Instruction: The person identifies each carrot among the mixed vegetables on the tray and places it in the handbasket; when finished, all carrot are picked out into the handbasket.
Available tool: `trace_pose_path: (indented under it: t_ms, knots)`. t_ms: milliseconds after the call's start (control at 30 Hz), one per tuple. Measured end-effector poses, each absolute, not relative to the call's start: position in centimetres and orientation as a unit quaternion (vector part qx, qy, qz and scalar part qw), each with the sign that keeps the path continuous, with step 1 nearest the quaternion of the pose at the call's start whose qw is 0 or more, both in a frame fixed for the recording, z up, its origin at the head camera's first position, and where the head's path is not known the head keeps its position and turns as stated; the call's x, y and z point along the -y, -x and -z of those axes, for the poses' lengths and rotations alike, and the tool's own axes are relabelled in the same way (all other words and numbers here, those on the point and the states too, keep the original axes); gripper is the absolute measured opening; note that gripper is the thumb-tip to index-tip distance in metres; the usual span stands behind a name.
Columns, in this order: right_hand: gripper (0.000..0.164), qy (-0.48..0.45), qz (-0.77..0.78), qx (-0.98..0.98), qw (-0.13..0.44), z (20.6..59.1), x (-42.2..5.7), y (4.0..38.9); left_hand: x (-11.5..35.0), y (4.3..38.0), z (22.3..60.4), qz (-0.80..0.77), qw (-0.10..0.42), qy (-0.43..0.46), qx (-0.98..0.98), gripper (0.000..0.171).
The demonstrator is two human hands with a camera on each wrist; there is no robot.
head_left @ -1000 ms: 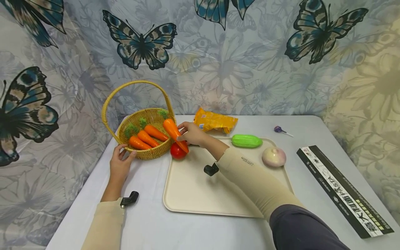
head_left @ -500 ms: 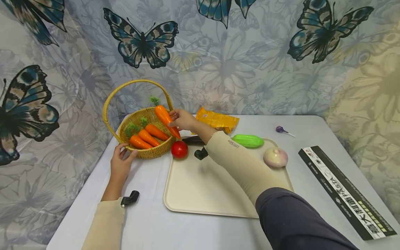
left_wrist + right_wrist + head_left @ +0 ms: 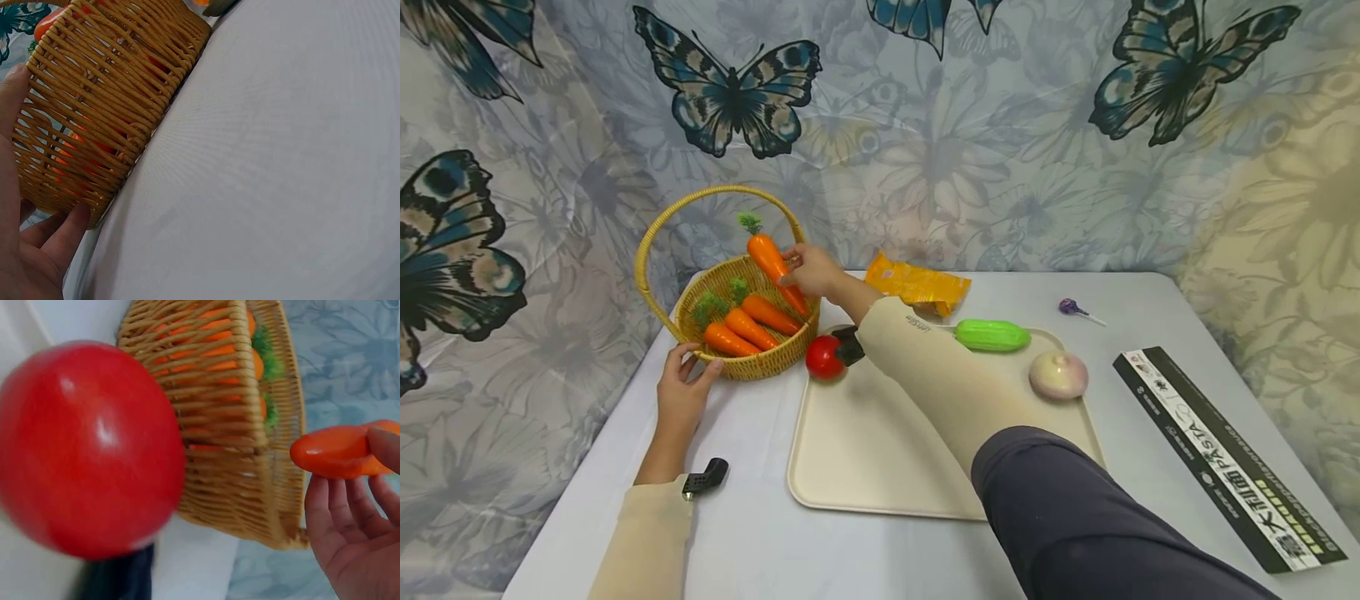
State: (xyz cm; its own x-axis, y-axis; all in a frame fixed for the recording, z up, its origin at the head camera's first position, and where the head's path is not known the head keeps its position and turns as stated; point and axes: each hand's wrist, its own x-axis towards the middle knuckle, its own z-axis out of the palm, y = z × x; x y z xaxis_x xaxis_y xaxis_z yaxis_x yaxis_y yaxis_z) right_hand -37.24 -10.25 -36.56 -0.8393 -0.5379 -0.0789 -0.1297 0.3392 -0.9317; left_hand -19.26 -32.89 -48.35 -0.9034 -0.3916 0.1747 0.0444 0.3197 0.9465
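Observation:
In the head view my right hand [image 3: 815, 271] pinches an orange carrot [image 3: 767, 254] with a green top, tilted above the right side of a wicker basket [image 3: 782, 354]. The right wrist view shows the thumb and fingers about this carrot [image 3: 337, 450], its tip over the basket rim. Three more carrots [image 3: 748, 329] lie inside the basket. My left hand [image 3: 681, 400] holds the basket at its near left rim, fingers and thumb on the wicker [image 3: 106, 94] in the left wrist view. A red tomato [image 3: 824, 358] sits just right of the basket, beside my right wrist camera.
A cream tray [image 3: 887, 467] bears a green cucumber-like vegetable [image 3: 992, 335] and a pinkish onion [image 3: 1058, 375]. Behind it lies an orange packet [image 3: 917, 283]. Farther right are a lollipop [image 3: 1078, 311] and a long pasta box [image 3: 1228, 458]. A dark object [image 3: 125, 575] lies below the tomato, mostly hidden.
My right hand has carried the carrot left and upward from near the tomato to over the basket. The left hand stays at the basket's rim.

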Motion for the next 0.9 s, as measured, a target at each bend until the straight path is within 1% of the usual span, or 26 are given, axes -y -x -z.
trace_pose_path:
  t_ms: [267,367,733,900]
  knots:
    - [0.048,0.205,0.537,-0.800,0.174,38.2,11.1,36.7,33.0,19.1,48.3,0.578,0.191,-0.123,0.784,0.058]
    - [0.048,0.200,0.528,-0.810,0.158,38.6,11.0,36.6,32.7,19.3,48.4,0.582,0.187,-0.121,0.782,0.058]
    - [0.050,0.176,0.373,-0.907,0.085,38.6,11.8,36.3,32.1,19.4,48.3,0.578,0.192,-0.110,0.785,0.058]
    - [0.048,0.168,0.372,-0.910,0.071,39.0,12.1,36.0,32.3,19.3,48.4,0.579,0.191,-0.117,0.784,0.058]
